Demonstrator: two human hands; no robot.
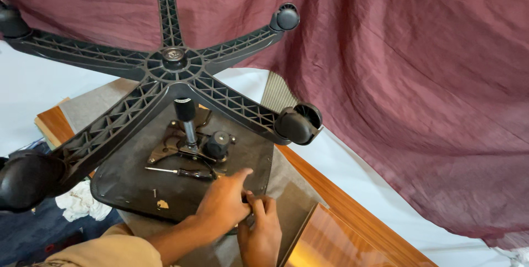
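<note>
Inverted chair: work at seat edge

Both hands, left hand [223, 203] and right hand [262, 234], pinch a small, unidentifiable part at the seat underside [132, 184] front edge. Keep the screwdriver [179, 172] reachable; avoid tipping the star base [173, 60].

My left hand [223, 203] comes in from the lower left, forearm bare, a tan sleeve bunched at the elbow. Palm faces down, wrist slightly raised, index finger stretched forward and to the right, the other fingers curled under. My right hand [260, 228] rises from the bottom edge just beside it, back of hand up, fingers bent and pinched together near the left hand's knuckles. The two hands touch at the fingertips.
</note>
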